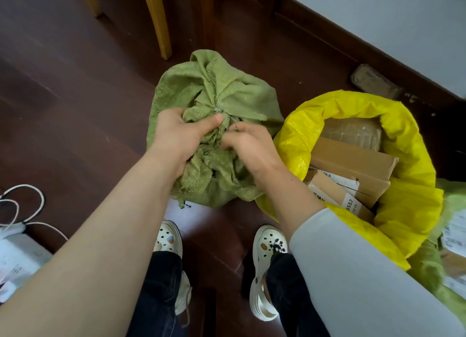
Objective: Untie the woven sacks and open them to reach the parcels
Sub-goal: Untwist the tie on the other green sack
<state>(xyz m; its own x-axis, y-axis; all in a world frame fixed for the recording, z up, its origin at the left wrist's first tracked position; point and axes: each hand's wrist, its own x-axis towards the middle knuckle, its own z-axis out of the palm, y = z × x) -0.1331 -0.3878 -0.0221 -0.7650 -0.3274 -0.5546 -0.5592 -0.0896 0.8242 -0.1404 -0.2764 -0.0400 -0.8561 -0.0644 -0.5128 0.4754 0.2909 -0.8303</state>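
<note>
A green sack [214, 125] stands tied on the dark floor [75, 97] before a person's feet; the left hand [180, 132] grips its bunched neck, the right hand [248, 145] pinches at the knot; beside it, an open yellow sack [408, 160] shows parcels [353, 165].

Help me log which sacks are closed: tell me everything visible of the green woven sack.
The green woven sack is pale olive, coarse woven plastic by its look, with frayed edges. It stands on the dark wooden floor, full and rounded, its mouth gathered into radiating folds and bound by a thin pale tie. The left hand grips the bunched fabric beside the knot; the right hand pinches folds at it. It touches the open yellow sack beside it.
</note>
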